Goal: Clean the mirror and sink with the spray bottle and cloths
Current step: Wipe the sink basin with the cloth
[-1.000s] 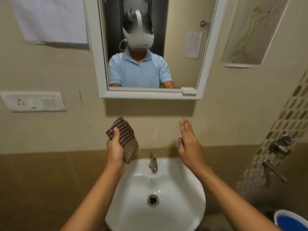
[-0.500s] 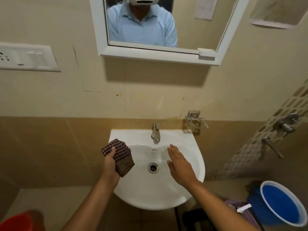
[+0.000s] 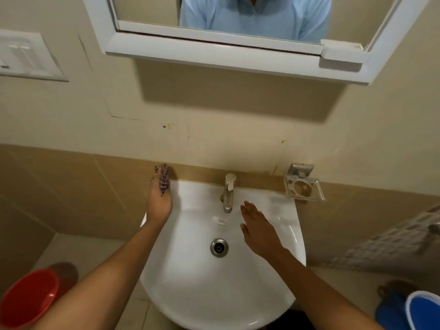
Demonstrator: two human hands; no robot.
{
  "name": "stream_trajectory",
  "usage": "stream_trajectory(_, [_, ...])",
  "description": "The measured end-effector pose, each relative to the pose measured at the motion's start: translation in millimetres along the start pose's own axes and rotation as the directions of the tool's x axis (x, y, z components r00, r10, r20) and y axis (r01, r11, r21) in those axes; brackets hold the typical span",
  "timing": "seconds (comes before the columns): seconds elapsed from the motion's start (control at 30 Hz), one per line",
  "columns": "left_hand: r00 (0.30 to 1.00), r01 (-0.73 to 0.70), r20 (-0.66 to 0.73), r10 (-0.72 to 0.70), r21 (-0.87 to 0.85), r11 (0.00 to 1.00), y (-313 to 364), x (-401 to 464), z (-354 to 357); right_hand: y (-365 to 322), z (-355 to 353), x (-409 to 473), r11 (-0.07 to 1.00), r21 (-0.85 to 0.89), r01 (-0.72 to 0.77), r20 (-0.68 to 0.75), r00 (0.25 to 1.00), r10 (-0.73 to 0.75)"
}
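A white wall-mounted sink [image 3: 238,294] fills the lower middle, with a steel tap [image 3: 228,191] at its back and a drain [image 3: 219,247] in the bowl. My left hand [image 3: 159,201] presses a checked brown cloth [image 3: 163,177] onto the sink's back-left corner, against the wall tiles; most of the cloth is hidden under the hand. My right hand [image 3: 258,228] hovers flat and open over the bowl, right of the tap. The white-framed mirror [image 3: 214,51] hangs above, cut off by the top edge. No spray bottle is in view.
A steel holder [image 3: 303,183] is fixed to the wall right of the sink. A switch plate [image 3: 26,57] sits on the wall at upper left. On the floor stand a red bucket [image 3: 26,298] at lower left and a blue bucket [image 3: 422,310] at lower right.
The view tilted down from the mirror to the sink. My left hand carried the cloth from in front of the wall down to the sink's back-left corner. My right hand lowered over the bowl.
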State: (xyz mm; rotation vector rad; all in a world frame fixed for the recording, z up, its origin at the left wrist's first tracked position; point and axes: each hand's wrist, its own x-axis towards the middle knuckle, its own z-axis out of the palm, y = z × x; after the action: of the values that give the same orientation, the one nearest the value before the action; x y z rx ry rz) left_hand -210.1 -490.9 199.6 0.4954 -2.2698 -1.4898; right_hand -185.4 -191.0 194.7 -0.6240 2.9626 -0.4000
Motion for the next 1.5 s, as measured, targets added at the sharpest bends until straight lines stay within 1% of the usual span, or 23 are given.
stream_trajectory(0.03, [0.999,-0.035,0.046,0.029,0.136,0.990,-11.8,1.9,7.8,4.9,1.1,6.0,1.000,-0.013,0.010,0.031,0.999,-0.010])
stream_trajectory(0.07, [0.995,-0.057,0.096,0.031,0.280,0.958,-19.0,0.5,14.1,9.8,3.5,10.8,0.999,-0.030,0.020,0.054,0.998,-0.018])
stream_trajectory(0.1, [0.989,-0.083,0.147,0.022,0.428,0.900,-27.1,-3.0,19.4,13.4,5.3,14.1,0.998,-0.050,0.027,0.068,0.997,-0.023])
stream_trajectory(0.13, [0.980,-0.131,0.196,0.022,0.562,0.816,-33.9,-7.8,25.2,18.8,7.4,17.9,0.997,-0.067,0.031,0.081,0.996,-0.026])
stream_trajectory(0.17, [0.970,-0.183,0.241,0.026,0.660,0.729,-39.3,-12.9,29.8,23.8,9.7,20.8,0.997,-0.076,0.031,0.091,0.996,-0.024])
stream_trajectory(0.2, [0.958,-0.226,0.286,0.020,0.713,0.664,-45.6,-18.7,34.2,28.6,12.3,23.3,0.997,-0.077,0.025,0.095,0.995,-0.018])
stream_trajectory(0.23, [0.948,-0.255,0.318,0.012,0.738,0.624,-51.4,-24.8,38.5,32.9,14.9,25.3,0.997,-0.077,0.018,0.096,0.995,-0.010])
stream_trajectory(0.33, [0.919,-0.326,0.393,0.001,0.761,0.561,-57.2,-35.8,50.7,43.8,19.9,31.6,0.996,-0.094,-0.008,0.076,0.997,0.015])
stream_trajectory(0.47, [0.876,-0.421,0.483,0.020,0.744,0.519,-42.0,-40.3,76.1,53.8,27.8,38.4,0.993,-0.109,-0.054,0.035,0.998,0.059])
stream_trajectory(0.57, [0.826,-0.525,0.560,0.072,0.715,0.462,-39.9,-40.8,89.5,55.7,29.8,41.8,0.991,-0.121,-0.064,0.005,0.998,0.065])
stream_trajectory(0.7, [0.760,-0.628,0.636,0.132,0.668,0.399,-51.2,-24.4,70.8,57.9,32.7,42.3,0.988,-0.140,-0.068,-0.009,0.998,0.067])
stream_trajectory(0.77, [0.745,-0.650,0.649,0.153,0.657,0.382,-55.9,-14.4,57.9,58.6,33.1,41.5,0.988,-0.138,-0.071,-0.018,0.997,0.070])
stream_trajectory(0.97, [0.780,-0.596,0.618,0.100,0.685,0.418,-59.4,3.0,33.8,53.1,38.9,38.0,0.992,-0.080,-0.094,-0.068,0.994,0.089])
stream_trajectory(1.03, [0.793,-0.574,0.604,0.084,0.693,0.436,-59.9,9.5,29.0,48.6,37.9,36.9,0.991,-0.085,-0.105,-0.076,0.992,0.099])
stream_trajectory(1.1, [0.820,-0.532,0.569,0.069,0.711,0.460,-60.3,16.0,24.9,44.5,35.3,36.4,0.989,-0.090,-0.119,-0.081,0.990,0.112])
stream_trajectory(1.2, [0.867,-0.450,0.496,0.045,0.741,0.498,-64.1,23.0,12.2,40.0,32.9,31.6,0.982,-0.079,-0.173,-0.058,0.984,0.169])
stream_trajectory(1.27, [0.884,-0.421,0.464,0.053,0.743,0.519,-67.6,23.7,4.1,39.6,30.6,25.5,0.974,-0.075,-0.213,-0.054,0.976,0.209])
stream_trajectory(1.33, [0.884,-0.434,0.460,0.082,0.744,0.507,-68.9,20.2,2.3,38.8,28.1,19.2,0.966,-0.082,-0.245,-0.044,0.969,0.242])
stream_trajectory(1.4, [0.874,-0.463,0.476,0.099,0.753,0.467,-68.9,12.8,10.4,38.4,26.6,13.9,0.962,-0.085,-0.258,-0.047,0.966,0.255])
stream_trajectory(1.5, [0.836,-0.528,0.540,0.101,0.738,0.421,-65.3,-0.1,33.5,34.4,25.0,8.8,0.960,-0.087,-0.267,-0.034,0.964,0.265])
